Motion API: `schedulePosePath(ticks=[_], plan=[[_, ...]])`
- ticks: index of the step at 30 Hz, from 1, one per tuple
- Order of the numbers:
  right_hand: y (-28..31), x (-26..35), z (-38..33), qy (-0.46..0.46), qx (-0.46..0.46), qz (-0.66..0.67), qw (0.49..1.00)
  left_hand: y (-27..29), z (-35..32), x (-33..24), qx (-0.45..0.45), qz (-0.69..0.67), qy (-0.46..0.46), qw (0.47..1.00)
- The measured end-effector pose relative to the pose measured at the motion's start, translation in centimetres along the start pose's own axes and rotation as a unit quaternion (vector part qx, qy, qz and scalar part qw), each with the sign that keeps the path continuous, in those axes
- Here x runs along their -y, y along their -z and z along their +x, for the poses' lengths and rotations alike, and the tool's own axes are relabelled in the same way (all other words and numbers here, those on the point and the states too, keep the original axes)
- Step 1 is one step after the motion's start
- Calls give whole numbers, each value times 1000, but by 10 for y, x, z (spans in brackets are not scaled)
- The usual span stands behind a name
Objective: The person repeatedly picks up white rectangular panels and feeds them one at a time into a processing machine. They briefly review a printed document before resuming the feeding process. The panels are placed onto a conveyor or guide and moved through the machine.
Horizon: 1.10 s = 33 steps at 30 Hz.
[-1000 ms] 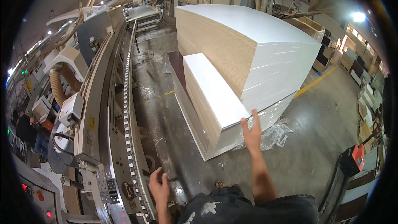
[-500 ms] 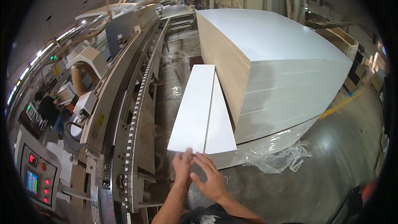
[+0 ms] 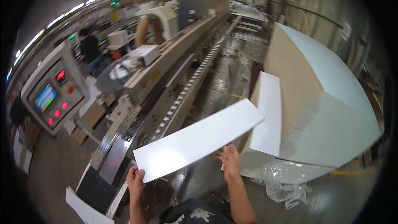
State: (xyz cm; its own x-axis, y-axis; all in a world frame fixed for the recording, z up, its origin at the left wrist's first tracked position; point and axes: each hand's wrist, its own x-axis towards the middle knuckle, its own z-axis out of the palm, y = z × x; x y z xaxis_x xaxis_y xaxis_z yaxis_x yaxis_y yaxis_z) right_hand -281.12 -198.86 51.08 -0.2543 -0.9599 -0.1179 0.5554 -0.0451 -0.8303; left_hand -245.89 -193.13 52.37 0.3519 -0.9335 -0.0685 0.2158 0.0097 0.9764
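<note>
A long white panel hangs in the air in front of me, tilted with its far end up to the right. My left hand grips its near left corner, thumb on top. My right hand holds the lower long edge toward the other end, its fingertips partly hidden under the panel. Behind that far end, a second white panel leans on the big stack of boards.
A long machine with a toothed track runs away from me. A control panel with red lights stands at the left; a person is beyond. Crumpled clear plastic lies below the stack. Another white board sits lower left.
Both hands have taken hold of one of the two white panels and lifted it leftward off the other. My view has turned left toward the machine.
</note>
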Motion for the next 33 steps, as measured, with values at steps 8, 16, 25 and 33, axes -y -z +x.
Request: schedulePosePath(ticks=[8, 16, 25, 33], plan=[[-98, -134, -24, -191, 75, -124, 971, 221, -78, 43, -132, -44, 29, 990], [-232, -286, -49, -320, 163, -182, 915, 365, -139, 104, -287, -50, 63, 955], [-306, -350, -24, -338, 209, -175, 901, 388, -77, 122, -329, -17, 16, 944], [-312, -373, 3, -134, 292, -378, 868, 376, -39, 65, -272, 189, 68, 941]])
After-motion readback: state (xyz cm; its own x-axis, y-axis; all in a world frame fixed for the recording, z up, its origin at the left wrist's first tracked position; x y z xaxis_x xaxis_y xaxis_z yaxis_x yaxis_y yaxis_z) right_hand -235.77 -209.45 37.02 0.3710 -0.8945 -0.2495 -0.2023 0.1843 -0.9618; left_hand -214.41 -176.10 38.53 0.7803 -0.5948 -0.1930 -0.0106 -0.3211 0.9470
